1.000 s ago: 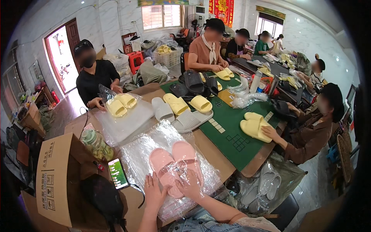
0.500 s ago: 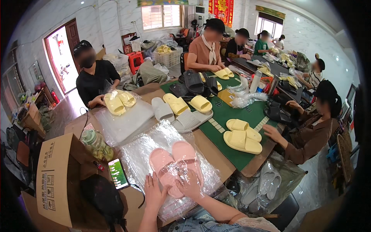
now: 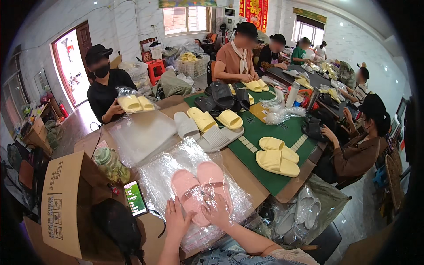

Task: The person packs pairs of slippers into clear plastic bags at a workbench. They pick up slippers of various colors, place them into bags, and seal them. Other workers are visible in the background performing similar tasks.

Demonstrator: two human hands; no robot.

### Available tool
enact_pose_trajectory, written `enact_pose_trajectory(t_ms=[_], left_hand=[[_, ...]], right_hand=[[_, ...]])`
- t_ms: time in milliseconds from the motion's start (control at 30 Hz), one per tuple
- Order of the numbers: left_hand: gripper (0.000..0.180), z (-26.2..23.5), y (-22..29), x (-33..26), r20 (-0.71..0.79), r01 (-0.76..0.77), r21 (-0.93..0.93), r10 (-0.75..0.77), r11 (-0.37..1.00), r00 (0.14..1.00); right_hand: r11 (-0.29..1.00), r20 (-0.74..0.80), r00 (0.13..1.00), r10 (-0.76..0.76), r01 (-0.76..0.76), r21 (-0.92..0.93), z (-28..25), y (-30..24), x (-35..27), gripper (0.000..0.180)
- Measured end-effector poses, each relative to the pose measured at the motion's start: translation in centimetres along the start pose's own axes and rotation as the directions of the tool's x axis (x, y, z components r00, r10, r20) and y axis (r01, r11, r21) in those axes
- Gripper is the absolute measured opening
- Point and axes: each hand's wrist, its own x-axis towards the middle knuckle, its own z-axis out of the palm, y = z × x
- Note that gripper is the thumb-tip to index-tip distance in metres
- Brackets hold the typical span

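Note:
A pair of pink slippers [image 3: 211, 172] lies in front of me on a stack of clear plastic bags [image 3: 154, 170]. Clear film glints over the middle of the slippers, so they look at least partly inside a bag. My left hand [image 3: 177, 218] rests flat with fingers stretched out, at the left edge of the pair. Over the right slipper, my right hand [image 3: 216, 214] lies with its fingers spread, pressing on the film. Neither hand is gripping anything.
Left stand an open cardboard box [image 3: 62, 207], a phone [image 3: 135, 198] and a greenish jar [image 3: 110, 163]. Yellow slippers [image 3: 277, 161] and grey slippers [image 3: 216, 139] lie ahead. Co-workers sit around; one at far left holds bagged yellow slippers [image 3: 134, 104]. Bagged grey slippers [image 3: 307, 207] are at right.
My hands and the pink slippers have stayed put. The far-left co-worker has lifted the bagged yellow slippers off the plastic stack. The right co-worker's hand has drawn back toward the black slippers.

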Motion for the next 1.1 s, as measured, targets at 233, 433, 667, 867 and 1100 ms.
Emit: enact_pose_trajectory(t_ms=[233, 433, 667, 867, 1100], left_hand=[[0.096, -0.1, 0.2, 0.1, -0.008, -0.012, 0.000, 0.012, 1.000, 1.000], [0.095, 0.2, -0.1, -0.1, -0.022, -0.018, -0.009, 0.017, 1.000, 1.000], [0.094, 0.0, 0.2, 0.0, -0.020, -0.010, 0.003, 0.010, 1.000, 1.000], [0.094, 0.2, -0.2, 0.0, -0.015, -0.014, 0.010, 0.014, 1.000, 1.000], [0.093, 0.1, 0.0, 0.0, 0.006, 0.005, 0.000, -0.005, 1.000, 1.000]], right_hand=[[0.995, -0.088, 0.994, -0.059, 0.052, -0.083, 1.7, 1.2, -1.1, 0.042], [0.998, -0.005, 1.000, 0.018, -0.018, -0.062, 0.7, 0.3, -0.5, 0.041], [0.996, -0.041, 0.998, -0.046, 0.043, -0.074, 0.8, 0.6, -0.4, 0.041], [0.994, -0.014, 1.000, -0.020, 0.018, -0.104, 0.0, -0.3, 0.1, 0.044], [0.998, 0.001, 1.000, 0.001, -0.001, -0.068, 0.5, 0.3, -0.3, 0.043]])
